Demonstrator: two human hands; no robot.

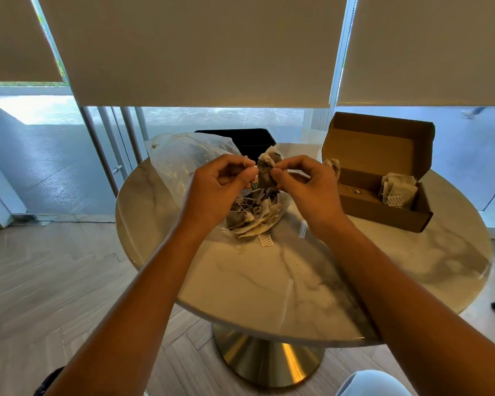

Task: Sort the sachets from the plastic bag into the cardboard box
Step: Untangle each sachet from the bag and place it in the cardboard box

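A café or lobby: round marble table (269,281) on brass pedestal (269,358), floor-to-ceiling glass, roller blinds (197,50).

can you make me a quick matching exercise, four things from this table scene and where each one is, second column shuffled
Things:
1. sachet
2. box
3. bag
4. small white packet

Places:
A. lying on the table's left side, sachets spilling from it
B. flat on the marble by the bag's mouth
C. pinched between both hands above the table
D. open at the table's right, a few sachets inside

Pairs: 1-C, 2-D, 3-A, 4-B
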